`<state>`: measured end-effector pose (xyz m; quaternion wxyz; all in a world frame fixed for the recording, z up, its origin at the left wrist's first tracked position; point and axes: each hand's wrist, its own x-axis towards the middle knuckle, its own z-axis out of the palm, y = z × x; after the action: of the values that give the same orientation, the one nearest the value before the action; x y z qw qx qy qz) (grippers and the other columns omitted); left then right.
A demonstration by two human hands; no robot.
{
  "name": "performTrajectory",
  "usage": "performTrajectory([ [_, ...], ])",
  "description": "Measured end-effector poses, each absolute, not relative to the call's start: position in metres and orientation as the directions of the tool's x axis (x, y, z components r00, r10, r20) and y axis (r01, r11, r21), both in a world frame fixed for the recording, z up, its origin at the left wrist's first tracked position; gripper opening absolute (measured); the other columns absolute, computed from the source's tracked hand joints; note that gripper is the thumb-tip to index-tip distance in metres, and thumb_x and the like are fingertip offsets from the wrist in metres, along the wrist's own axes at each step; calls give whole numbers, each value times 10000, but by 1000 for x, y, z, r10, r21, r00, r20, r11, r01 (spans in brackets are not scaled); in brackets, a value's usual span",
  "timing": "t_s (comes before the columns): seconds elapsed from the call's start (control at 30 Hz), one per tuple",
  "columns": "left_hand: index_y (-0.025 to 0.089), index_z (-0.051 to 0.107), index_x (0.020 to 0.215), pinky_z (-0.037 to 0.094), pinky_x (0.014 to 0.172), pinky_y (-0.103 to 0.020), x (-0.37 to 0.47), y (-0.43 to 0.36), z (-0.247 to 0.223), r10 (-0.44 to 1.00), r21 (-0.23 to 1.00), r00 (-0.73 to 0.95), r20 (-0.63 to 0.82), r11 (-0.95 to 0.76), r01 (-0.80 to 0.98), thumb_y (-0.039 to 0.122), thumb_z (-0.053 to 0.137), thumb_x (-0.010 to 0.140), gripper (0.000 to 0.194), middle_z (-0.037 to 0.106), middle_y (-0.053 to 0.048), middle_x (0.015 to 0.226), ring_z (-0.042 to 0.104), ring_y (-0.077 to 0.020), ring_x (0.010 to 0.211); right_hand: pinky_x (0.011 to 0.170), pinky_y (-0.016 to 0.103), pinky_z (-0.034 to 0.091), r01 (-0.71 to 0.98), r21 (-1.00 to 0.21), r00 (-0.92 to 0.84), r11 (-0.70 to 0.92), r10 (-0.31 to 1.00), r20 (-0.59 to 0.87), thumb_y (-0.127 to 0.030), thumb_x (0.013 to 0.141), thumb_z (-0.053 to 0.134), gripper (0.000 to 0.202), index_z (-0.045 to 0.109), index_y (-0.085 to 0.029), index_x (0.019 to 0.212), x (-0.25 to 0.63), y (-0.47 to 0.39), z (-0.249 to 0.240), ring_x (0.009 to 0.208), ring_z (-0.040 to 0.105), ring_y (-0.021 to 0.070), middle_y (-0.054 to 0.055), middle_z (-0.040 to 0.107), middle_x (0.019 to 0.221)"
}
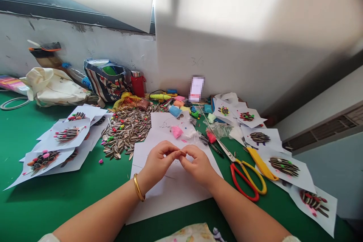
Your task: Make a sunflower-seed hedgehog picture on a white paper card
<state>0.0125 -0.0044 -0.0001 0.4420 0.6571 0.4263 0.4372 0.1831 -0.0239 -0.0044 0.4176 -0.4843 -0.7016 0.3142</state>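
Our left hand [161, 164] and right hand [197, 164], nearly closed, pinch together one small brown piece [183, 153], perhaps a seed, at twelve o'clock; if we loosen, it could drop onto the white paper sheet [164, 204].

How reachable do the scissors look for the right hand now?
Probably yes: the scissors lie uncovered beside the right forearm, though the right hand is busy alongside the left hand.

seeds [126, 130] left, scissors [234, 159] right of paper [170, 196]
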Motion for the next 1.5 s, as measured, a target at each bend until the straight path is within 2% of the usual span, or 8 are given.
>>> performTrajectory([
  [0.2, 212, 704, 1023, 518, 763, -312, 13, -4, -1, 958, 975, 244, 153, -186, 119, 390, 681, 830, 263, 692, -53, 973, 636, -187, 864, 780, 313, 479, 387, -872, -152, 301, 953, 262, -271, 876, 605, 115, 664, -228, 788, 186, -23, -7, 845, 622, 187, 14, 682, 829],
  [0.37, 178, 672, 793, 505, 698, -293, 14, -5, -2, 961, 979, 250, 121, -157, 130, 394, 687, 823, 219, 676, -42, 798, 617, -173, 759, 816, 321, 478, 418, -846, -182, 331, 943, 279, -243, 861, 620, 61, 679, -237, 848, 184, -25, -6, 888, 620, 193, 14, 693, 879],
  [0.6, 217, 687, 1070, 517, 774, -316, 12, -4, -3, 958, 968, 218, 188, -219, 123, 389, 689, 823, 300, 677, -56, 971, 628, -190, 882, 794, 314, 468, 370, -876, -186, 309, 949, 256, -330, 914, 598, 161, 710, -246, 835, 184, -24, -3, 860, 629, 188, 11, 707, 846],
  [0.8, 180, 679, 780, 503, 688, -291, 15, -5, 2, 961, 970, 243, 135, -178, 165, 399, 658, 839, 227, 674, -39, 781, 611, -172, 747, 778, 313, 469, 410, -861, -167, 300, 953, 253, -206, 858, 591, 123, 688, -233, 788, 181, -26, -3, 832, 618, 184, 5, 691, 816],
  [0.97, 187, 693, 1033, 536, 745, -323, 14, -4, -3, 969, 991, 227, 96, -115, 74, 406, 670, 832, 298, 718, -73, 954, 661, -201, 846, 774, 312, 479, 377, -894, -132, 240, 970, 204, -271, 874, 591, 129, 682, -226, 794, 184, -25, -3, 823, 621, 186, 17, 684, 832],
  [1.17, 178, 693, 805, 510, 730, -306, 14, -5, -2, 963, 990, 261, 65, -94, 101, 417, 662, 831, 242, 706, -58, 830, 638, -196, 802, 784, 311, 467, 382, -883, -161, 272, 961, 226, -303, 870, 621, 106, 668, -226, 815, 183, -25, -5, 844, 610, 189, 16, 670, 844],
  [1.3, 169, 683, 823, 506, 735, -303, 16, -6, -1, 963, 997, 263, 54, -64, 31, 437, 661, 832, 269, 694, -55, 834, 627, -187, 797, 792, 309, 458, 341, -898, -195, 277, 956, 220, -378, 905, 601, 184, 670, -233, 815, 184, -24, -5, 853, 604, 189, 16, 667, 835],
  [1.5, 183, 679, 1019, 507, 721, -297, 16, -6, -6, 963, 998, 265, 50, -58, 22, 421, 740, 773, 347, 669, -39, 849, 620, -172, 781, 741, 299, 440, 426, -864, -180, 268, 961, 209, -287, 883, 581, 151, 602, -220, 750, 184, -23, -7, 811, 573, 182, 7, 624, 791],
])
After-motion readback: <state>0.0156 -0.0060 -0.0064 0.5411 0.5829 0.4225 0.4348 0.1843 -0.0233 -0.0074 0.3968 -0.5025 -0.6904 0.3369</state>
